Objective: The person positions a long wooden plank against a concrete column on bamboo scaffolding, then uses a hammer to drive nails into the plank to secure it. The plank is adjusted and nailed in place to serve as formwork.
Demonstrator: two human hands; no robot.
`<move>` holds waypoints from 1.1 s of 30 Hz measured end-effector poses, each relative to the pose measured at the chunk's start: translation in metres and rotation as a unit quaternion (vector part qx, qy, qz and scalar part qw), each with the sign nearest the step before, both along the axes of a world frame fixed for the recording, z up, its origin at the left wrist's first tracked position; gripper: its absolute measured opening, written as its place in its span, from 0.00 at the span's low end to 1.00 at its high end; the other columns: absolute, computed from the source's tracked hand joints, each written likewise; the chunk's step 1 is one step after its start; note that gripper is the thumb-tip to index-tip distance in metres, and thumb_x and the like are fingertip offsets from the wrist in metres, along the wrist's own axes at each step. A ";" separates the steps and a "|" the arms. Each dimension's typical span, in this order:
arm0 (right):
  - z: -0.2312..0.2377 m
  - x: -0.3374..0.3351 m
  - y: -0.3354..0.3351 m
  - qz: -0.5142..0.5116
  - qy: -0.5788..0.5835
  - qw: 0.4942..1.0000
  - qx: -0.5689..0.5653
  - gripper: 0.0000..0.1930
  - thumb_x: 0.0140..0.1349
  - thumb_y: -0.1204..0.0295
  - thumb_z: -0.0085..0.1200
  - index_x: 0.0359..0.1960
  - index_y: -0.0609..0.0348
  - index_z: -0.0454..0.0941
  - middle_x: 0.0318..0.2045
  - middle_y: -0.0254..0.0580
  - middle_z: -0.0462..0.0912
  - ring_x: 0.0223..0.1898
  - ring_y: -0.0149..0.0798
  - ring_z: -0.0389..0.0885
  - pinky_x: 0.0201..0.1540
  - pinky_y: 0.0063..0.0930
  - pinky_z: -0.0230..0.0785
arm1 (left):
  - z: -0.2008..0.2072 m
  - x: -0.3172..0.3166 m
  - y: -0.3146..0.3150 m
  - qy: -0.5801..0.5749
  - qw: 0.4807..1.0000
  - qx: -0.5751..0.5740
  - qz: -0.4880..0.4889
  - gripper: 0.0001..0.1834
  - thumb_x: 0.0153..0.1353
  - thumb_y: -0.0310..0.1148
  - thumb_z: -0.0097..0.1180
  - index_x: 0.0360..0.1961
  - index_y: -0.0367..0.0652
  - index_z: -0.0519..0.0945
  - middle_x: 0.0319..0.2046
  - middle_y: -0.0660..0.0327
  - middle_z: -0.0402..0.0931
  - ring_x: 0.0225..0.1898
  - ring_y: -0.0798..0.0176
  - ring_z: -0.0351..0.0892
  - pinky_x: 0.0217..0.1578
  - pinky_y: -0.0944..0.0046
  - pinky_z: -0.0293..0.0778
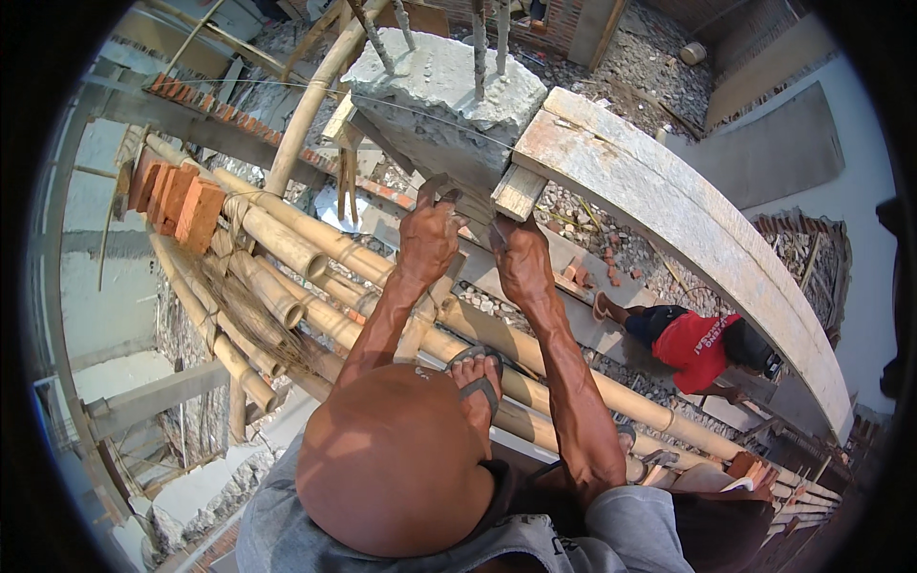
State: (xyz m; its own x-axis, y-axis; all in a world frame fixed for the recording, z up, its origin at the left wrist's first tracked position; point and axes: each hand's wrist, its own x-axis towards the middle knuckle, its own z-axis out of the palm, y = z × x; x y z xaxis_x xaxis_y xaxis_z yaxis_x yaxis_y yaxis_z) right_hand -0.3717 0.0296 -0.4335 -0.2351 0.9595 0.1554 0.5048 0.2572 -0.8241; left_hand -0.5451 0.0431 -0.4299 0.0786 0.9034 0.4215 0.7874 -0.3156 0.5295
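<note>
My right hand (523, 258) is closed around the lower end of a short wooden block (519, 193), its fingers partly hidden beneath it. The block sits against a rough concrete column (444, 110), under the near end of a long pale board (659, 201). My left hand (430, 234) is raised close to the column's lower edge, with the index finger stretched out and the thumb apart. I see nothing held in it. A thin string (430, 113) runs across the column's face above both hands.
Bamboo poles (535, 355) form a scaffold under my sandalled foot (478, 382). Stacked red bricks (181, 202) and tied bamboo lie on the left. Steel bars (479, 48) rise from the column. Below on the right, a person in a red shirt (697, 349) bends over near rubble.
</note>
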 end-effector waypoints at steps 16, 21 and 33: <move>0.002 -0.002 0.000 -0.032 -0.020 0.999 -0.007 0.11 0.56 0.79 0.48 0.40 0.67 0.78 0.37 0.65 0.76 0.35 0.63 0.78 0.37 0.46 0.71 | -0.034 -0.093 0.051 -0.522 0.804 -0.205 0.197 0.11 0.66 0.31 0.45 0.37 0.34 0.75 0.26 0.58 0.75 0.24 0.61 0.80 0.20 0.67 0.73; -0.002 -0.012 0.000 -0.085 0.014 0.993 0.078 0.08 0.55 0.81 0.52 0.37 0.67 0.79 0.26 0.63 0.78 0.28 0.63 0.77 0.30 0.44 0.68 | -0.064 -0.165 0.125 -0.690 0.674 -0.257 0.053 0.17 0.66 0.40 0.49 0.50 0.40 0.74 0.41 0.54 0.78 0.42 0.53 0.79 0.45 0.50 0.76; -0.006 -0.016 -0.004 -0.099 0.034 0.995 0.001 0.12 0.58 0.79 0.52 0.44 0.64 0.79 0.46 0.62 0.75 0.44 0.58 0.78 0.45 0.42 0.71 | -0.032 -0.142 0.150 -0.796 0.527 -0.194 -0.223 0.22 0.66 0.43 0.50 0.56 0.43 0.72 0.55 0.54 0.73 0.57 0.54 0.71 0.61 0.52 0.66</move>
State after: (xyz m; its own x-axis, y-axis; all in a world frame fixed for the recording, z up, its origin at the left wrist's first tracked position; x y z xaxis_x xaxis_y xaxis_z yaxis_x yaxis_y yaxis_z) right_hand -0.3875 0.0253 -0.4399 -0.0314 0.9855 0.1665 0.4885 0.1604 -0.8577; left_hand -0.6868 0.1931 -0.4617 0.1453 0.9873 0.0644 -0.8610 0.0941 0.4999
